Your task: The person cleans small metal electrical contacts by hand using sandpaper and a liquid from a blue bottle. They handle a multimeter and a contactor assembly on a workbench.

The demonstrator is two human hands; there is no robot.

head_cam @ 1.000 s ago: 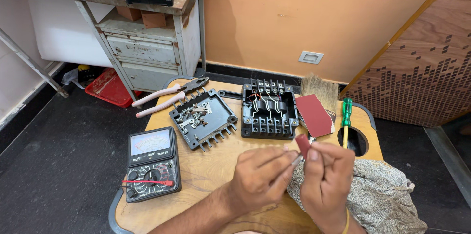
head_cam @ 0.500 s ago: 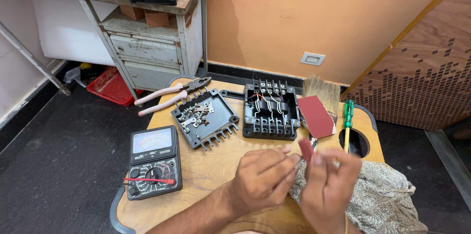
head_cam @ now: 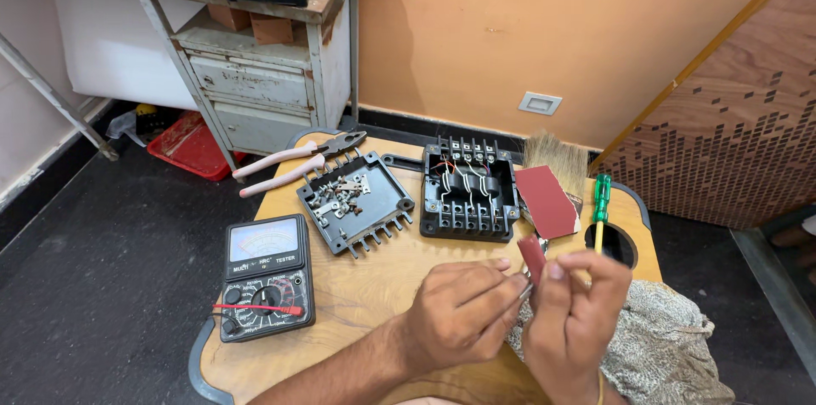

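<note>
Multimeter sits at the far left of our small wooden table, black case, dial facing up, a red probe lying across its lower half. Behind it we see pink-handled pliers near the table's back edge, jaws pointing right. Next along is a black cover lying open side up, tilted, with small metal pieces heaped inside. Just right of it stands a black terminal box, open, with wires and rows of screw terminals showing.

Our left hand comes in from the bottom centre, fingers curled and pinched together at the tips against a small metal part; the part is mostly hidden, so we cannot tell its shape. Our right hand is closed around a folded strip of red sandpaper, thumb and forefinger pressing it from both sides. The strip stands up between the two hands and touches the metal part at the left fingertips. Both hands hover above the table's front edge, over a patterned grey cloth.

Behind the hands lies a larger red sandpaper sheet, partly over a brush with pale bristles. A green-handled screwdriver lies beside them, tip near a round hole in the tabletop.
</note>
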